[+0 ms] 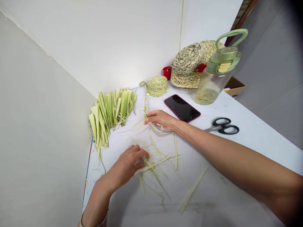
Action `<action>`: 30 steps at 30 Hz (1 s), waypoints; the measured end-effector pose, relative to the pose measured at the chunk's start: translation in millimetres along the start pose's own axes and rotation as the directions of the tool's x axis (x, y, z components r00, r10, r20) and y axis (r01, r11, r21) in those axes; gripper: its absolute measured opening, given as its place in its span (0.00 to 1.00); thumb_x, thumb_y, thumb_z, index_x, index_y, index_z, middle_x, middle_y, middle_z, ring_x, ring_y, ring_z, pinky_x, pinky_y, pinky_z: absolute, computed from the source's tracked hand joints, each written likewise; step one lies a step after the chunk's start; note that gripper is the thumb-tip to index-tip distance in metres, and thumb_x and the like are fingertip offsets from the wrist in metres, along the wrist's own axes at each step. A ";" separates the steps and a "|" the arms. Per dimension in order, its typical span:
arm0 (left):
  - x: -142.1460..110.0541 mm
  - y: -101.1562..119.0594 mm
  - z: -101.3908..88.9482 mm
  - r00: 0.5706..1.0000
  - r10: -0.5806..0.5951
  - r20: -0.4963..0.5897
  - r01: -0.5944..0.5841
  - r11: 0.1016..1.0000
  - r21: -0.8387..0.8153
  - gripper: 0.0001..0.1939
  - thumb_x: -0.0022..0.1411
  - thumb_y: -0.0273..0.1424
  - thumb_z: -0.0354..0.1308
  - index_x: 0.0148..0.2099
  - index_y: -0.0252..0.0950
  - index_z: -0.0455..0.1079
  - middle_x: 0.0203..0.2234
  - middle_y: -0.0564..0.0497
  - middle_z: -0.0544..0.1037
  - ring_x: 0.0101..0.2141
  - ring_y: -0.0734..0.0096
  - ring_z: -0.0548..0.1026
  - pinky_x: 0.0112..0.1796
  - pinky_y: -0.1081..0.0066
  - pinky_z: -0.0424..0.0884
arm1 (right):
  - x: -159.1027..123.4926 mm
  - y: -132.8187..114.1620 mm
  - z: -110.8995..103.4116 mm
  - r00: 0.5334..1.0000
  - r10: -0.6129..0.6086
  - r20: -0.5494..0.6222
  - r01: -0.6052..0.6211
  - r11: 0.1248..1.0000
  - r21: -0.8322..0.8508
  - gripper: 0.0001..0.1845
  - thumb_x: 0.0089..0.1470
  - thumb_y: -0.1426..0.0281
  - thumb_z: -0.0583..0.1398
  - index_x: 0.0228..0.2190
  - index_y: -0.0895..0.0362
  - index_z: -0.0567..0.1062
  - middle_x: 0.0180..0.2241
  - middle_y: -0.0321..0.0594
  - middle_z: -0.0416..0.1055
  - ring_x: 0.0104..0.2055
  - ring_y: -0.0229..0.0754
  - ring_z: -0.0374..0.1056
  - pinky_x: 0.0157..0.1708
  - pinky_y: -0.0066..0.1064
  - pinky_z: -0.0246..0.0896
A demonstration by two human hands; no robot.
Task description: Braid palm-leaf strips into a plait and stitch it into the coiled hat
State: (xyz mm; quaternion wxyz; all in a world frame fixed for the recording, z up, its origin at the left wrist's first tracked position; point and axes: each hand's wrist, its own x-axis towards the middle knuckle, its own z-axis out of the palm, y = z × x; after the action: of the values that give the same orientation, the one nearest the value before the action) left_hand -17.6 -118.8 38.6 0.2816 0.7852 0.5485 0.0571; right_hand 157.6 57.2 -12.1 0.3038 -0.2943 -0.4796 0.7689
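Palm-leaf braid (145, 105), running far to near, pinched in right hand (159, 119). Left hand (129, 165), fingers curled over loose strips (152, 165), grasp unclear.

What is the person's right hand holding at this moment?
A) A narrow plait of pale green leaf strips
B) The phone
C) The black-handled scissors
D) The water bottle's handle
A. The right hand pinches the narrow plait that leads up to the coiled braid, while the scissors and phone lie apart from it.
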 end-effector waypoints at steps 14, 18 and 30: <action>-5.3 40.3 -29.3 0.954 0.080 -0.288 -0.044 0.990 0.132 0.13 0.68 0.31 0.51 0.50 0.46 0.74 0.46 0.47 0.79 0.46 0.60 0.76 0.47 0.61 0.73 | -1.0 -1.8 -0.8 1.000 -0.004 0.011 0.003 1.000 0.009 0.07 0.40 0.74 0.67 0.24 0.59 0.73 0.25 0.39 0.77 0.18 0.28 0.51 0.16 0.23 0.36; 11.3 94.3 65.9 0.842 0.522 0.133 -0.523 0.852 -0.033 0.13 0.70 0.36 0.53 0.54 0.49 0.74 0.58 0.52 0.75 0.64 0.58 0.63 0.66 0.55 0.50 | -1.4 -2.2 -0.5 1.000 -0.009 0.014 0.009 1.000 0.009 0.07 0.40 0.75 0.67 0.23 0.59 0.73 0.24 0.38 0.77 0.17 0.28 0.49 0.15 0.23 0.34; -27.3 30.5 -52.8 0.985 -0.079 -0.151 0.059 0.990 -0.131 0.12 0.63 0.38 0.62 0.49 0.51 0.78 0.44 0.53 0.83 0.45 0.61 0.80 0.47 0.64 0.76 | 4.8 5.9 -7.2 0.999 -0.022 0.042 0.021 1.000 0.014 0.09 0.38 0.72 0.68 0.26 0.59 0.75 0.27 0.40 0.78 0.20 0.30 0.54 0.17 0.24 0.38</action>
State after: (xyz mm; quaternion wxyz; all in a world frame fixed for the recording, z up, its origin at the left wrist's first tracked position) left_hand -24.1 -130.4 104.1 0.2889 0.7394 0.5911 0.1431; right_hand 158.8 62.8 -20.9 0.3038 -0.2706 -0.4838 0.7749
